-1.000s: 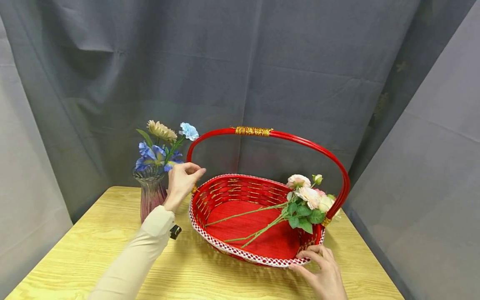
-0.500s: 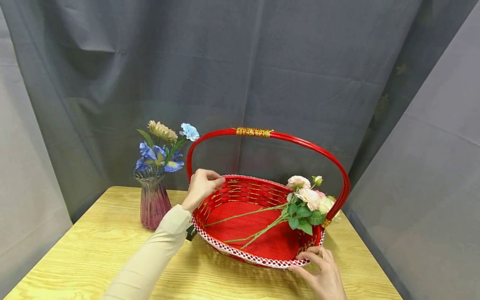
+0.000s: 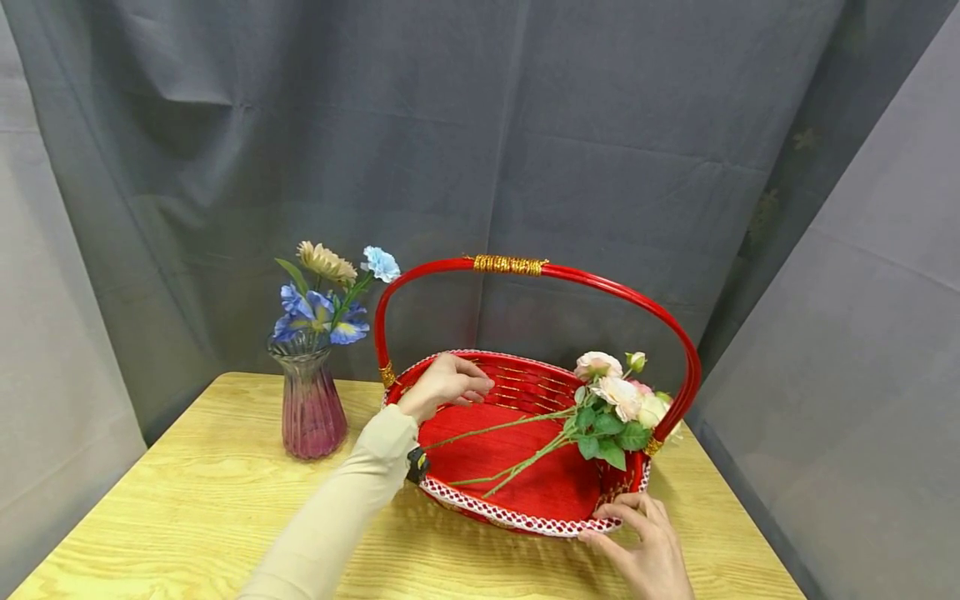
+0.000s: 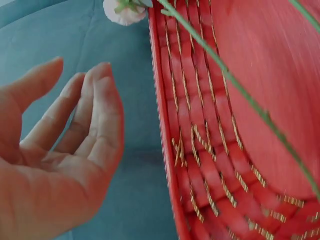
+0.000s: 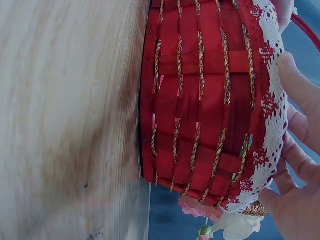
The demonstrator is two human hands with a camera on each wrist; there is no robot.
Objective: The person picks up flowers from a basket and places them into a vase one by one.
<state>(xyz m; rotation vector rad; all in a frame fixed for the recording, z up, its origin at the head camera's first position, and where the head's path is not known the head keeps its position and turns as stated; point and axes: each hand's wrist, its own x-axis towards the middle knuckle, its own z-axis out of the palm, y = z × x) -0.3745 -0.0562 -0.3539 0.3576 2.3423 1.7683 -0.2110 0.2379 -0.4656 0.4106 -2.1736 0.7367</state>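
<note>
A red woven basket (image 3: 525,524) with white lace trim and a tall arched handle stands on the table. My left hand (image 3: 448,385) hovers over its left part, fingers loosely bent and holding nothing; in the left wrist view the thumb (image 4: 37,82) is apart from the fingers. My right hand (image 3: 651,546) pinches the front right rim, the thumb outside the lace (image 5: 272,117) and fingers over the edge. Inside the basket lies a bunch of pale pink and cream roses (image 3: 621,396), blooms against the right end, green stems (image 3: 517,475) reaching left across the red bottom.
Left of the basket, a ribbed glass vase (image 3: 313,417), purple-pink below, holds blue, light blue and beige flowers (image 3: 326,262). The red handle (image 3: 600,283) arches over the basket behind my left hand. Grey curtains (image 3: 450,125) hang behind the wooden table (image 3: 187,500).
My left hand has moved right, from beside the vase to above the basket, and its fingers have spread from a near pinch. My right hand stays on the rim; the basket and roses remain put.
</note>
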